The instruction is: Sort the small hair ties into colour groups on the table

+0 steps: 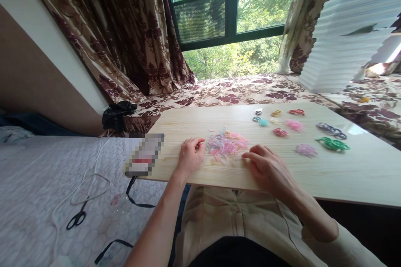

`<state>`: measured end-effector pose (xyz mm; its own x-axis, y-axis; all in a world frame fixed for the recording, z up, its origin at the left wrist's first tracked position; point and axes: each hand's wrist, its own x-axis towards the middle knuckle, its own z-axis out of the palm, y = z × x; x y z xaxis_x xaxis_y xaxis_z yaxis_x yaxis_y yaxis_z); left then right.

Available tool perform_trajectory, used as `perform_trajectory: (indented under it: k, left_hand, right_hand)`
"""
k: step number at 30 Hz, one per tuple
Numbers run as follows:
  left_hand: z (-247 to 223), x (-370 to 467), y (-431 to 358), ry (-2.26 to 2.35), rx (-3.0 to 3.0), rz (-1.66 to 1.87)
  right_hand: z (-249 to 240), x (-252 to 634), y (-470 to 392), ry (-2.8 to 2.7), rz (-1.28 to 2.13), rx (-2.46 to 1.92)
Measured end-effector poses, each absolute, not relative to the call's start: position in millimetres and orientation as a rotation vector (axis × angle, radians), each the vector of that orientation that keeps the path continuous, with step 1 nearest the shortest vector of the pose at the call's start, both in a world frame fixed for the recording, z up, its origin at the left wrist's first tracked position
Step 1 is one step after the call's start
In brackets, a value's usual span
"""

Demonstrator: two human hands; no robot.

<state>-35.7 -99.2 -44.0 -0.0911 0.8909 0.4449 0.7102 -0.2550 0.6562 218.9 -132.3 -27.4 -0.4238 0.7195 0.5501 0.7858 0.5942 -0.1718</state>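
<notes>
A loose pile of thin pastel elastic bands (227, 146), mostly pink with some blue, yellow and lilac, lies on the pale wooden table (200, 119). My left hand (191, 154) rests at the pile's left edge with its fingers curled together; what they pinch, if anything, is too small to make out. On the other side, my right hand (271, 169) lies low over the table. Its index finger stretches towards the pile's right edge, and no object shows in it. Smaller sorted heaps sit farther right, among them pink bands (294, 125) and lilac bands (306, 150).
Coiled hair ties stand in groups: green (335, 144), purple (332, 130), red (296, 112), yellow (276, 113). A blurred-out device (145, 154) lies at the table's left corner. Black scissors (77, 220) and a white cable (90, 177) are on the bed.
</notes>
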Motion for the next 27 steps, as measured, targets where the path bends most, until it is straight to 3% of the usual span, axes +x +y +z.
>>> perform_trajectory:
  k: [27]
  left_hand:
    - [-45, -35, -98, 1.763, 1.966, 1.273]
  right_hand:
    - [-27, 225, -129, -2.103, 0.164, -1.438]
